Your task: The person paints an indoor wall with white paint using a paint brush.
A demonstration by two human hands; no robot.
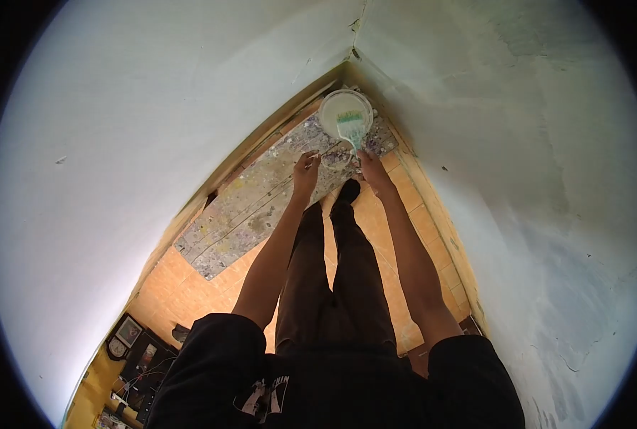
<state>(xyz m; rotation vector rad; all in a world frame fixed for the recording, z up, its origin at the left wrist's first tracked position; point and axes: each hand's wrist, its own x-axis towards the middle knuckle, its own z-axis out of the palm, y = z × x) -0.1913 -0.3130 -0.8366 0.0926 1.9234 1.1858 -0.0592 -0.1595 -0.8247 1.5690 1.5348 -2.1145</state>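
A wide paintbrush (350, 126) with a pale green handle and yellowish bristle tips is in my right hand (373, 174), whose fingers are closed around the handle's end. In this view the brush head overlaps a white bucket (323, 107) that has pale liquid inside. The bucket's thin handle (338, 169) loops down toward me. At the left side of that loop, the fingers of my left hand (306, 171) are curled in, with the fingertips right at the handle.
A paint-spattered board (247, 204) lies on the orange tile floor (172, 282) below. Two pale walls (132, 129) (547, 193) meet in the corner ahead, the right one patchy. Behind at lower left are dark furniture (143, 372) with cables and a framed item (128, 331).
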